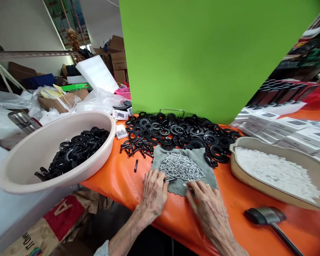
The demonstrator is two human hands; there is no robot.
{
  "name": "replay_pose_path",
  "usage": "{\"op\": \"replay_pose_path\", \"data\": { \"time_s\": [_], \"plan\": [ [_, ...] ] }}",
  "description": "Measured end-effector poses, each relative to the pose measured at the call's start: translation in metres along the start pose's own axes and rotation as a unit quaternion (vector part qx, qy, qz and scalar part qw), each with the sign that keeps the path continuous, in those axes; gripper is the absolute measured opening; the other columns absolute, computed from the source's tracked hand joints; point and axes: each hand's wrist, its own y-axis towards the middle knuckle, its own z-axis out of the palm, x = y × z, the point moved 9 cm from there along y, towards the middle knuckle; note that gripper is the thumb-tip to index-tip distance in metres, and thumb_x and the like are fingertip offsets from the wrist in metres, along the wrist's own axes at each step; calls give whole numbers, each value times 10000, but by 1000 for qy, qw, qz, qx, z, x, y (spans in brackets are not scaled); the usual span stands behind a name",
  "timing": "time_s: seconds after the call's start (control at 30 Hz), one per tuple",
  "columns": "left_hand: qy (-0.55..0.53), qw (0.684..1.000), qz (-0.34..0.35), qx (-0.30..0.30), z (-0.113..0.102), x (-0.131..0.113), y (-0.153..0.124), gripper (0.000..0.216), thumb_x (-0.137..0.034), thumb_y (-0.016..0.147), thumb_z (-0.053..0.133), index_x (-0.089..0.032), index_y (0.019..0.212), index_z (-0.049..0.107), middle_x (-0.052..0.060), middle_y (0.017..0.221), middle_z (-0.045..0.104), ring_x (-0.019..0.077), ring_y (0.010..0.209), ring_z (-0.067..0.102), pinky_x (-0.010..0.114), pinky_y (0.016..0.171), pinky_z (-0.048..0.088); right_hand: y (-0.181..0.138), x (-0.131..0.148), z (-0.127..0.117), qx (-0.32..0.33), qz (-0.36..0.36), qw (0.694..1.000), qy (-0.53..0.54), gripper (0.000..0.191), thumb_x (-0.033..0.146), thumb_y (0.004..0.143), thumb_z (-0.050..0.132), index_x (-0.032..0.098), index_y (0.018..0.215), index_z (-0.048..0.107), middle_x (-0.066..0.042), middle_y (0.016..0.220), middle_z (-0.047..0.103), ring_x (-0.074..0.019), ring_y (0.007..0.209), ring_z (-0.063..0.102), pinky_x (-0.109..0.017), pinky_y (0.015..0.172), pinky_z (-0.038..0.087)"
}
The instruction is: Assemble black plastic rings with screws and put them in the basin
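Note:
My left hand (154, 192) is closed round a short black rod-like part (170, 180), whose end sticks out past the thumb. It rests at the left front corner of a grey-green cloth (209, 174). On that cloth lies a heap of small silver screws or pins (182, 166). At the cloth's front edge, the fingers of my right hand (208, 204) are curled together, and a tiny white bit (185, 184) shows beside them; what they hold is hidden. Similar short black parts (138, 146) lie loose to the left, with a single one (136, 166) apart from them.
Black rings (176, 131) are piled along a green panel (197, 57). A large pale basin (110, 142) of black parts stands left. To the right are a tan tray (245, 183) of white pieces, a black-headed mallet (265, 216) and white boxes (296, 140). Orange sheeting (117, 181) covers the table.

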Motion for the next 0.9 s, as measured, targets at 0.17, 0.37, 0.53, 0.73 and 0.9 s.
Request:
{"op": "replay_pose_path", "data": {
  "time_s": [0.17, 0.37, 0.53, 0.73, 0.9],
  "plan": [
    [-274, 957, -96, 14, -16, 14, -34, 106, -228, 881, 500, -157, 839, 566, 36, 808, 582, 160, 747, 520, 283, 713, 414, -17, -2, -20, -12, 49, 991, 120, 187, 329, 916, 404, 228, 857, 550, -25, 729, 633, -157, 598, 604, -250, 562, 497],
    [-566, 787, -238, 60, -8, 17, -83, 331, -445, 766, 688, -133, 742, 582, -1, 657, 551, 93, 617, 438, 221, 633, 351, -54, 5, -15, 37, 229, 896, 379, 218, 440, 798, 605, 226, 827, 636, -30, 741, 681, -159, 650, 662, -201, 602, 546],
    [-672, 682, -274, 93, 2, 9, -110, 351, -410, 695, 785, -101, 736, 623, 0, 638, 539, 64, 574, 417, 204, 590, 318, -64, 28, -21, 42, 274, 844, 459, 173, 408, 725, 695, 243, 773, 685, -14, 741, 697, -145, 661, 669, -150, 604, 543],
    [-722, 609, -305, 121, 16, 5, -134, 373, -389, 644, 823, -83, 732, 628, -12, 603, 501, 48, 533, 390, 192, 552, 287, -67, 48, -26, 51, 281, 804, 522, 135, 392, 744, 707, 260, 764, 684, 18, 700, 665, -111, 617, 628, -119, 571, 517],
    [-646, 706, -276, 89, 9, 11, -141, 370, -441, 705, 762, -107, 748, 609, -1, 649, 540, 61, 573, 413, 195, 589, 335, -73, 57, -31, 61, 283, 785, 548, 132, 396, 763, 702, 270, 792, 677, 26, 715, 657, -102, 631, 613, -116, 583, 509]
  ]
}}
